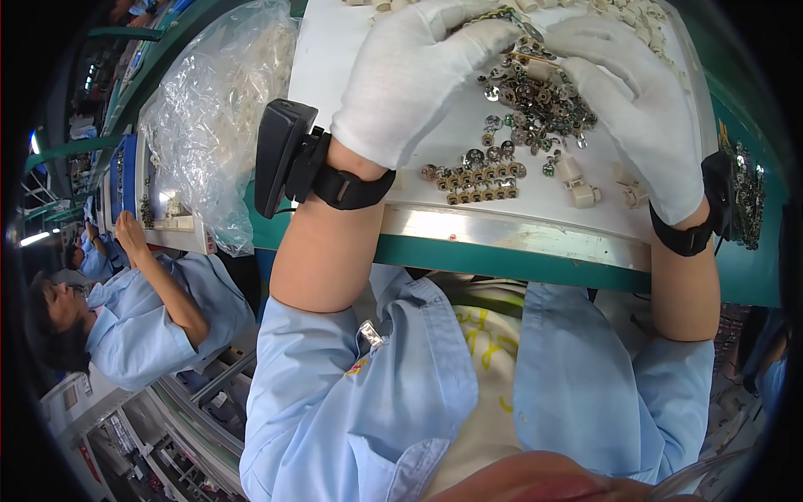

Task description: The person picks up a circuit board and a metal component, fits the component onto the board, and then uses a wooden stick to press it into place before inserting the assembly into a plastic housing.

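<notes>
My left hand (410, 79), in a white glove, is at the top of the tray with thumb and fingers pinched together. A narrow yellow-and-dark piece and a bit of metal show at its fingertips; I cannot make out exactly what is held. Across from it, my right hand (631, 92), also gloved, is curled with its fingertips close to the left ones. What lies between its fingers is hidden. Under both hands is a heap of small metal parts (544, 100) mixed with beige pieces. Nearer to me, small brass-coloured parts (481, 182) stand in rows beside beige plastic housings (577, 184).
The white tray (443, 224) has a metal front edge on a green bench (502, 261). More beige housings (648, 21) lie along its far side. A clear plastic bag (217, 117) is at the left, a bundle of metal parts (740, 197) at the right. A co-worker (159, 309) sits at left.
</notes>
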Tool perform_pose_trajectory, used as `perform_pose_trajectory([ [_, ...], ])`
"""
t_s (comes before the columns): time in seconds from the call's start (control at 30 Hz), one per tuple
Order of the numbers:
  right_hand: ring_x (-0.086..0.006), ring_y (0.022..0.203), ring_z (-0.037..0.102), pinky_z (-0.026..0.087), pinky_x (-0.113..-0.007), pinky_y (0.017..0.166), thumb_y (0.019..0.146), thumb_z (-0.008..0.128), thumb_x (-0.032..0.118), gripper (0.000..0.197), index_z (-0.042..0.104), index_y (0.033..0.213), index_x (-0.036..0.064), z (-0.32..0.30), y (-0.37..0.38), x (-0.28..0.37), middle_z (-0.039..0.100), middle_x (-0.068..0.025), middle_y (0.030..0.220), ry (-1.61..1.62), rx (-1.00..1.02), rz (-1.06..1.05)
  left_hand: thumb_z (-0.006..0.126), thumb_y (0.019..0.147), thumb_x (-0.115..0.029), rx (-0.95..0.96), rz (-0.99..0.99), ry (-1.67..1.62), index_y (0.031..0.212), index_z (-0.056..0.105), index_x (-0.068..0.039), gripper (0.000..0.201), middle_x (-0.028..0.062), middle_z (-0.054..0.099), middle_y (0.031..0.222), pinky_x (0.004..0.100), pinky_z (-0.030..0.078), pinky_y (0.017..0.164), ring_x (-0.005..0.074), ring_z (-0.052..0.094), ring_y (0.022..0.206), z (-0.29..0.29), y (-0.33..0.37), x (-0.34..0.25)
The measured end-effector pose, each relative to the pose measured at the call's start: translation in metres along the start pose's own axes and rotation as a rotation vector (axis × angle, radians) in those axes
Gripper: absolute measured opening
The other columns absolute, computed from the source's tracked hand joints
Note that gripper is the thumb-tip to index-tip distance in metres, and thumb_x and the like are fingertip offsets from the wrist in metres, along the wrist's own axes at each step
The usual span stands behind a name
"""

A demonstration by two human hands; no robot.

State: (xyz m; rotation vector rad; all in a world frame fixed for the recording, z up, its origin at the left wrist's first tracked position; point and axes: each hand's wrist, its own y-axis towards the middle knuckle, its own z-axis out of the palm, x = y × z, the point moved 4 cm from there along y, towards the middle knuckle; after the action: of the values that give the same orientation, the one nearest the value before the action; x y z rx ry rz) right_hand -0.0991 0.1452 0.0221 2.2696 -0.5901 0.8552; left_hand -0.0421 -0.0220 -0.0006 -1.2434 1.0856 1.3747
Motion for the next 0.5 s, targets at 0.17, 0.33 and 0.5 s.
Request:
perform_pose_trajectory([
  [0.17,-0.0225,0.094,0.058,0.046,-0.031,0.082,0.074,0.061,-0.002,0.021,0.063,0.094,-0.0023,-0.001,0.007,0.023,0.060,-0.0137,0.099,-0.038,-0.043,0.019,0.058,0.088,-0.010,0.259,0.335,0.138,0.109,0.058,0.005,0.026,0.0031,0.062,0.091,0.0199,0.044,0.069,0.0069,0.054,0.078,0.004,-0.002,-0.007],
  [0.33,-0.0165,0.096,0.055,0.042,-0.027,0.085,0.084,0.056,0.003,0.017,0.061,0.099,-0.0020,0.003,0.001,0.011,0.059,-0.0085,0.103,0.020,-0.070,-0.078,0.059,0.088,-0.012,0.231,-0.200,0.141,0.104,0.061,0.003,0.022,0.0014,0.061,0.083,0.0196,0.043,0.064,0.0063,0.053,0.074,0.018,-0.009,-0.011],
  [0.5,-0.0132,0.096,0.053,0.040,-0.025,0.088,0.088,0.054,0.005,0.015,0.060,0.101,-0.0019,0.006,-0.004,-0.001,0.058,-0.0055,0.103,0.277,0.005,0.105,0.060,0.087,-0.013,0.216,0.028,0.062,0.101,0.063,0.002,0.021,-0.0005,0.058,0.073,0.0182,0.039,0.053,0.0044,0.049,0.061,0.030,-0.018,-0.022],
])
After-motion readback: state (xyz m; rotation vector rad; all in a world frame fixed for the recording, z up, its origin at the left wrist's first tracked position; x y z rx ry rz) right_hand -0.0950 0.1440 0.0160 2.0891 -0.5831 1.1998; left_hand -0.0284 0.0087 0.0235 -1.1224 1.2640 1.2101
